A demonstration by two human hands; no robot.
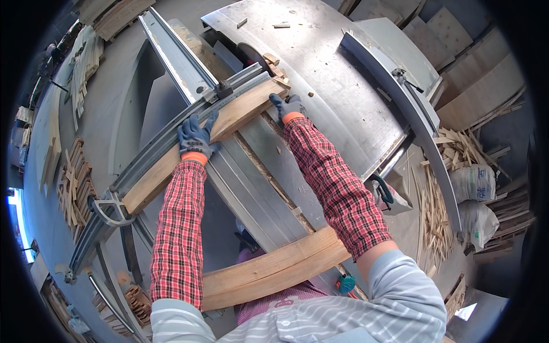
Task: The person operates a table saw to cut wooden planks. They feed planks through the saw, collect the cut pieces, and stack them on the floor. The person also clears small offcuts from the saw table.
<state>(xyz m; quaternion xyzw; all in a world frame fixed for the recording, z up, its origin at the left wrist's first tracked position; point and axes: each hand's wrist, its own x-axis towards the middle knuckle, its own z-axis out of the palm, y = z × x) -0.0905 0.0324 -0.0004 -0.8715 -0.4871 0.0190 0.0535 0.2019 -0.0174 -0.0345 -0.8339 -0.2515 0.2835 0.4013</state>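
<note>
A long wooden board (240,107) lies along the crosscut fence (158,124) of a sliding table saw. My left hand (196,136), in a blue-grey glove, rests on the board with thumb and fingers spread across it and reaches the fence. At the board's far right end my right hand (287,106), gloved too, presses against its near edge with bent fingers. Just beyond that end stands the saw blade (250,55), partly hidden by its surroundings, with small wood offcuts (274,64) beside it. Thick wooden boards (274,268) lie across the table close to my body.
The metal saw table (334,85) carries scattered scraps, with a long rip fence (399,98) at right. A curved metal stop (112,213) sits by the board's left end. Wood strips (435,223) and white sacks (474,182) lie on the floor at right; stacked wood (75,188) stands at left.
</note>
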